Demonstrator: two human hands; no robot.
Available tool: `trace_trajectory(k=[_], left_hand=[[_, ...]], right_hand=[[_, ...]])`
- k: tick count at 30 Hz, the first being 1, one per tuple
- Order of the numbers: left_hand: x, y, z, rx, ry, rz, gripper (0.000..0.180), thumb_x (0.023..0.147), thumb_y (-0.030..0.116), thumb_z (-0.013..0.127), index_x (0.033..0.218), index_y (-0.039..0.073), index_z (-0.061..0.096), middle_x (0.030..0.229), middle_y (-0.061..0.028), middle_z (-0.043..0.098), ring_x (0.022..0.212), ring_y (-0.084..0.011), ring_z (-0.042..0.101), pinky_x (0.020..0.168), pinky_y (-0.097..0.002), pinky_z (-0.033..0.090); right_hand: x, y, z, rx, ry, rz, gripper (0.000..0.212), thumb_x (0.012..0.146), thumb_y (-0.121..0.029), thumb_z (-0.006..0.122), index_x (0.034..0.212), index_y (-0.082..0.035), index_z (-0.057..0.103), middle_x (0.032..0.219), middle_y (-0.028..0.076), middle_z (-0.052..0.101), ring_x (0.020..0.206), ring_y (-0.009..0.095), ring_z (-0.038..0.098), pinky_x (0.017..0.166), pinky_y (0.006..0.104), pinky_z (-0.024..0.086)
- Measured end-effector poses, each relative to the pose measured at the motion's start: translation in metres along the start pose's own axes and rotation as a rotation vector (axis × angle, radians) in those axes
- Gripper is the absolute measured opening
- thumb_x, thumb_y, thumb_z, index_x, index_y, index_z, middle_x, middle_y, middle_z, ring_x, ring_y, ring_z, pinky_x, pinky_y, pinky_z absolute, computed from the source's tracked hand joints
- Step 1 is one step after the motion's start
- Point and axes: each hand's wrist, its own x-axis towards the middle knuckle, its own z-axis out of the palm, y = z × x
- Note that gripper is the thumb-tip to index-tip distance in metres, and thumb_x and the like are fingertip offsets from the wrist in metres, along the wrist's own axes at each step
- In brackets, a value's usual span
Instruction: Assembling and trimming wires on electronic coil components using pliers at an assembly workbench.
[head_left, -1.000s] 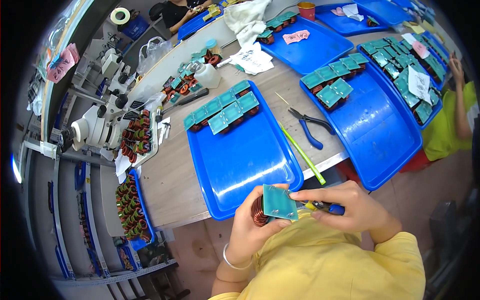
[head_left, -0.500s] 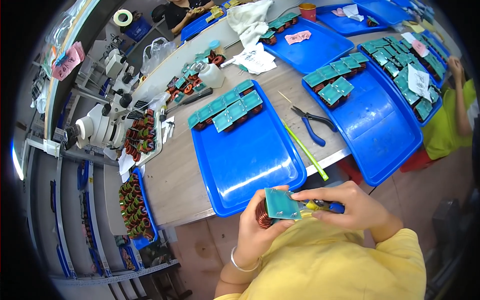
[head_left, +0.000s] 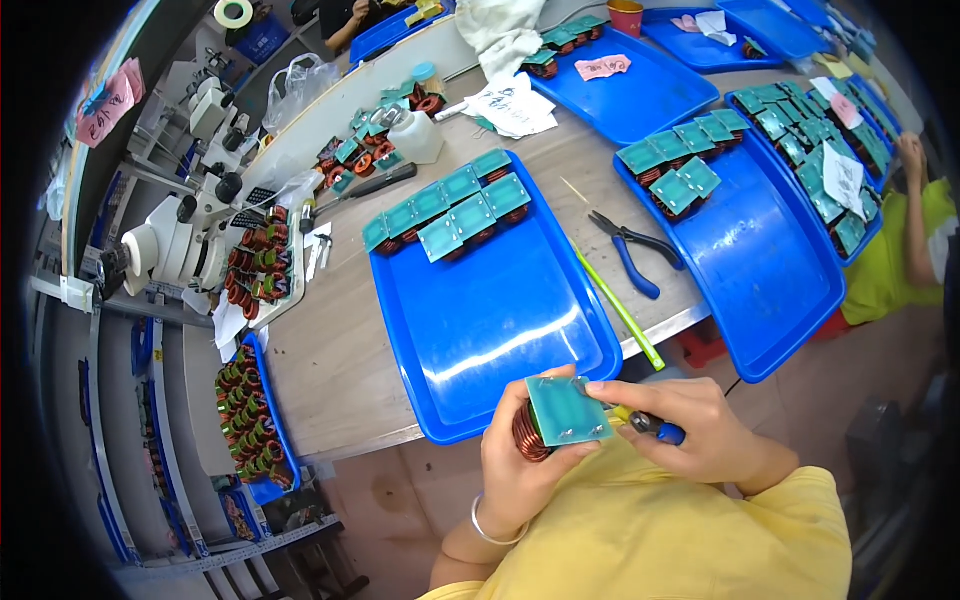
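My left hand (head_left: 512, 468) is closed around a copper-wound coil (head_left: 529, 434) with a square green circuit board (head_left: 566, 408) on it. The board's face points up, and bright solder joints or wire ends show near its edges. My right hand (head_left: 705, 425) grips a hand tool (head_left: 658, 430) with a yellow and blue handle. Its working end is mostly hidden by my fingers. The right index fingertip touches the board's upper right corner. Just beyond my hands is a blue tray (head_left: 500, 330), with several board-topped coils (head_left: 450, 208) at its far end.
Right of that tray lie pliers (head_left: 635, 255), a green stick (head_left: 620, 310) and a second blue tray (head_left: 760, 270) holding more boards. A white microscope (head_left: 165, 245) stands at the left, near coils in a tray (head_left: 270, 400). A co-worker's arm (head_left: 915, 200) shows at the far right.
The view has shifted slightly. The board is turned a little in my left hand, its face showing more squarely. My right hand has tilted the tool, hiding more of its front end.
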Motion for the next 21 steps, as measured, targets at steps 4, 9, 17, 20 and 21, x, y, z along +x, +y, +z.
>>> trace_trajectory(k=[4,9,17,20,21], left_hand=[[0.006,-0.009,-0.012,-0.107,-0.153,0.009,0.055,0.069,0.004,0.074,0.113,-0.004,0.044,0.113,-0.0107,0.053,0.096,-0.0128,0.053,0.084,-0.0258,0.044],[0.01,-0.008,-0.017,-0.218,-0.194,-0.106,0.055,0.068,0.01,0.075,0.112,-0.004,0.045,0.113,-0.0108,0.053,0.095,-0.0121,0.053,0.084,-0.0253,0.043],[0.018,-0.006,-0.014,-0.055,-0.228,-0.031,0.055,0.068,0.006,0.075,0.112,-0.004,0.044,0.111,-0.0105,0.053,0.095,-0.0127,0.054,0.082,-0.0255,0.045],[0.019,-0.012,-0.012,-0.083,-0.173,-0.012,0.055,0.068,0.005,0.075,0.112,-0.003,0.044,0.11,-0.0108,0.054,0.094,-0.0128,0.055,0.082,-0.0255,0.045],[0.02,-0.012,-0.012,-0.083,-0.175,-0.012,0.055,0.068,0.005,0.075,0.112,-0.003,0.044,0.11,-0.0108,0.054,0.094,-0.0128,0.055,0.082,-0.0255,0.045]], right_hand=[[0.003,0.005,0.001,0.043,0.04,0.023,0.043,0.069,0.005,0.061,0.111,-0.005,0.059,0.087,0.013,0.065,0.065,0.019,0.062,0.058,0.0258,0.046],[0.011,0.001,-0.016,0.141,-0.096,0.087,0.043,0.069,0.006,0.06,0.111,-0.005,0.059,0.093,0.015,0.065,0.075,0.024,0.065,0.067,0.0275,0.049],[0.012,0.003,-0.021,0.089,-0.114,0.083,0.044,0.068,0.004,0.061,0.111,-0.005,0.059,0.088,0.015,0.065,0.07,0.024,0.064,0.063,0.028,0.048],[0.012,0.002,-0.013,0.025,-0.041,0.039,0.045,0.068,0.003,0.062,0.112,-0.005,0.058,0.087,0.014,0.064,0.069,0.024,0.063,0.062,0.0285,0.048],[0.011,0.002,-0.009,-0.005,-0.011,0.026,0.045,0.068,0.002,0.062,0.112,-0.005,0.058,0.086,0.013,0.064,0.068,0.023,0.062,0.062,0.0287,0.047]])
